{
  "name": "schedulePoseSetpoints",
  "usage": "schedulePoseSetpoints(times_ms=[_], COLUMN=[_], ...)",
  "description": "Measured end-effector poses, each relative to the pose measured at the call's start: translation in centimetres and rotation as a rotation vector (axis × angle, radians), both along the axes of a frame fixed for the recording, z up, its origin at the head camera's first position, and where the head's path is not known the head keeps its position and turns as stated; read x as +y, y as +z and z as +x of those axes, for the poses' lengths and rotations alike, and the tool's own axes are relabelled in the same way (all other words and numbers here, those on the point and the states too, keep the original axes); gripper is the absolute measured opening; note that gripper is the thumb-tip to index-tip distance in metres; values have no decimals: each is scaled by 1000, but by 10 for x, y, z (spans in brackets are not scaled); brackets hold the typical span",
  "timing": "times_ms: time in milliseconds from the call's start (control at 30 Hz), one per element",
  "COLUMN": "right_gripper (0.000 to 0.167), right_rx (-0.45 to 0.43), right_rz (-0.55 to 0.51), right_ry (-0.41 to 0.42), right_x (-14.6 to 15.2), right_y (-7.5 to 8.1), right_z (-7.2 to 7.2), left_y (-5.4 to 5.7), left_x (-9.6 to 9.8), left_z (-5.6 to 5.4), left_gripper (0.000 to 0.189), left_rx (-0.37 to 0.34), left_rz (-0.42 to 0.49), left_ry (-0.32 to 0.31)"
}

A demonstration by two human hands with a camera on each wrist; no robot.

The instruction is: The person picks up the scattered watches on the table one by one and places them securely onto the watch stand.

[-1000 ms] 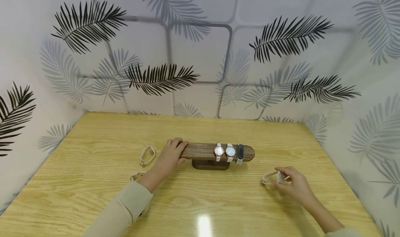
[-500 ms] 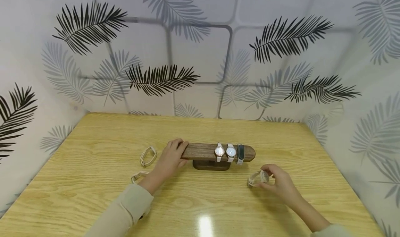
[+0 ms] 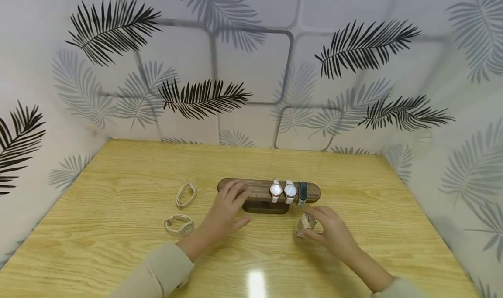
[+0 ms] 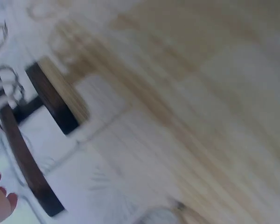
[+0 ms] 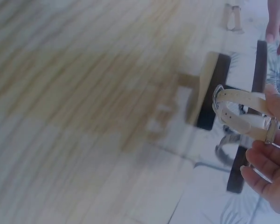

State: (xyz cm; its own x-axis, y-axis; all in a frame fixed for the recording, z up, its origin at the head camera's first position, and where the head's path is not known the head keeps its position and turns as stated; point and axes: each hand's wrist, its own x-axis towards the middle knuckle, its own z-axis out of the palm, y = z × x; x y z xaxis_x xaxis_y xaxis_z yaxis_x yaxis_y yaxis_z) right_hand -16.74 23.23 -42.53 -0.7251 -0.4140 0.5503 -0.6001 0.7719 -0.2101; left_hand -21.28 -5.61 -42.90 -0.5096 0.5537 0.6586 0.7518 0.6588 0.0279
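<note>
My right hand (image 3: 330, 232) pinches a wristwatch (image 3: 305, 223) with a cream strap buckled in a loop, just in front of the right part of the wooden watch stand (image 3: 255, 189). In the right wrist view the thumb and fingers hold this watch (image 5: 240, 112) by its case. My left hand (image 3: 225, 206) is over the stand's left end, fingers loosely spread; in the left wrist view its fingertips (image 4: 2, 186) show apart from the bar. Two watches with white straps, a rose-gold one (image 3: 276, 190) and a silver one (image 3: 290, 190), and a dark-screened fitness band (image 3: 302, 191) sit around the bar.
Left of the stand, two looped cream-strap watches lie on the wooden table (image 3: 118, 202): one farther back (image 3: 186, 195), one nearer (image 3: 180, 225), beside the left forearm. Behind the table rises a leaf-patterned wall covering (image 3: 251, 71).
My right hand has carried its watch leftward, closer to the stand. My left hand has let go of the bar's left end and shifted right, uncovering that end and the nearer loose watch.
</note>
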Motion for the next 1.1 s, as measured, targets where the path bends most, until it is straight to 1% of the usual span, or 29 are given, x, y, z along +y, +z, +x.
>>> schedulePoseSetpoints(times_ms=[33, 100, 233, 267, 333, 400, 500, 600, 767, 833, 900, 1033, 1100], right_gripper=[56, 58, 59, 59, 58, 57, 54, 53, 53, 52, 51, 49, 49], right_rx=[24, 65, 107, 112, 121, 136, 166, 192, 200, 187, 157, 84, 50], right_rz=[-5, -10, -17, -16, -18, -16, -14, -14, -31, -37, -38, -46, -56], right_ry=[18, 49, 93, 95, 99, 103, 121, 131, 127, 135, 158, 206, 214], right_x=[-4, -13, -30, -33, -40, -47, -55, -62, -69, -70, -70, -71, -71], right_y=[1, 3, 7, 7, 8, 9, 10, 11, 11, 12, 12, 14, 15], right_z=[-1, -1, -2, -2, -1, 0, 2, 5, 8, 9, 10, 13, 14], left_y=[1, 3, 7, 8, 8, 7, 5, 3, 0, 0, 1, 3, 4], left_x=[4, 12, 26, 29, 34, 38, 42, 44, 43, 42, 41, 38, 37], left_z=[4, 13, 27, 30, 34, 36, 38, 39, 39, 40, 40, 40, 39], left_gripper=[71, 69, 69, 70, 72, 74, 73, 68, 58, 56, 55, 48, 47], left_rx=[-18, -88, -333, -389, -474, -517, -531, -514, -448, -430, -428, -447, -465], left_rz=[-14, -47, -36, -21, 10, 31, 62, 94, 137, 150, 152, 163, 168], left_ry=[-25, -58, -111, -117, -123, -113, -95, -92, -118, -129, -129, -114, -106])
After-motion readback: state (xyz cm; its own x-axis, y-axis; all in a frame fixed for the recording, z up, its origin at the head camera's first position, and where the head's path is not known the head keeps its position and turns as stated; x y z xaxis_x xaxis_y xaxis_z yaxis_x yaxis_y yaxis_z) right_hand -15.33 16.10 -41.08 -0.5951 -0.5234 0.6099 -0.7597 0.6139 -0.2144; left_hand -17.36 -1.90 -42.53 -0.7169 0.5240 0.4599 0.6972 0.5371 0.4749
